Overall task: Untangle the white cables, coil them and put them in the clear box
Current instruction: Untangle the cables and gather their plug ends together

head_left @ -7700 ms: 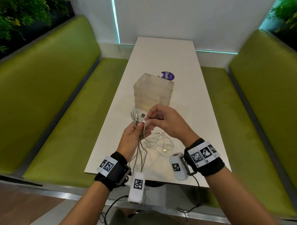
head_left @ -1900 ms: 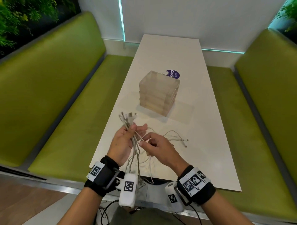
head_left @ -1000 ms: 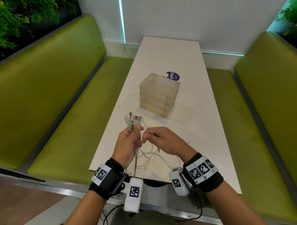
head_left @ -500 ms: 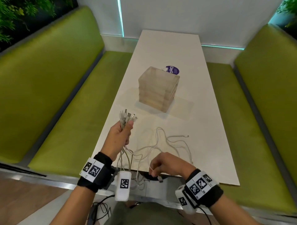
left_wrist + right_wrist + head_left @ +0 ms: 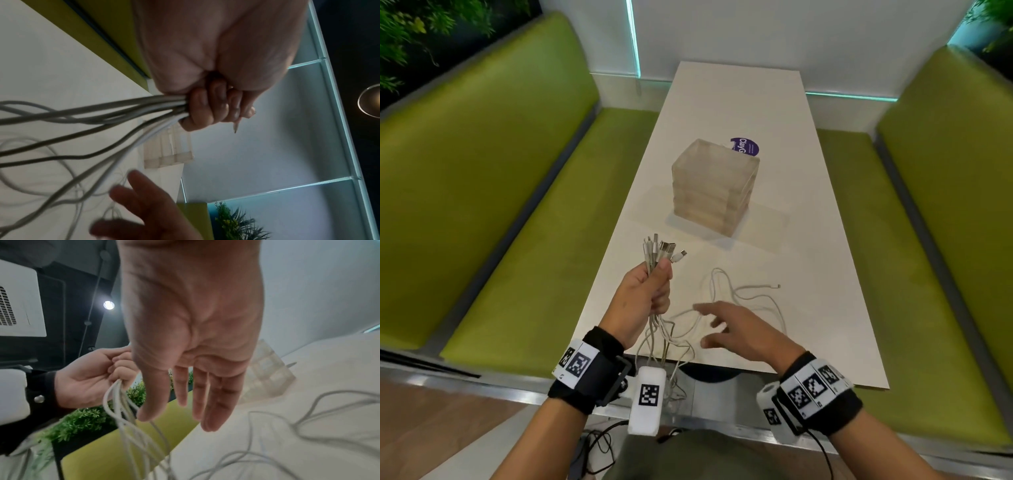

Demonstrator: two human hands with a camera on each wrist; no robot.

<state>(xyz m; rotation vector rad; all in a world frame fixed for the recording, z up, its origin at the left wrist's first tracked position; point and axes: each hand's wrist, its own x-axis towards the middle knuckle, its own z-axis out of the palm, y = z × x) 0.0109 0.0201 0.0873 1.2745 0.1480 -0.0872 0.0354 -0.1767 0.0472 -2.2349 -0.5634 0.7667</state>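
**Left hand holds the cable bundle, right hand spread above the loose strands**

The left hand (image 5: 643,294) is raised over the near left corner of the table (image 5: 739,99), fist closed round a bundle of white cables (image 5: 654,260). Their plugs (image 5: 664,247) fan out above the thumb, metal tips pointing away from the person. In the left wrist view the fingers (image 5: 207,108) curl tight over the strands, which leave the fist together and then spread apart.

Below the fist the cables hang past the table edge, and some loop back up onto the tabletop. 1 loose strand (image 5: 743,291) lies in open curves on the table to the right of the left hand, its small plug end (image 5: 776,285) pointing right.

The right hand (image 5: 739,332) hovers low over those curves, palm down, fingers straight and spread, gripping nothing. The right wrist view shows the palm flat and the fingertips (image 5: 211,421) apart from the strands beneath; whether any finger touches a cable cannot be told.

The clear box (image 5: 714,186) stands further up the table, well apart from both hands, near the middle. Its walls look cloudy and ribbed in horizontal bands. Just behind it lies a purple round sticker (image 5: 746,146). Green benches (image 5: 500,178) run along both sides of the table.
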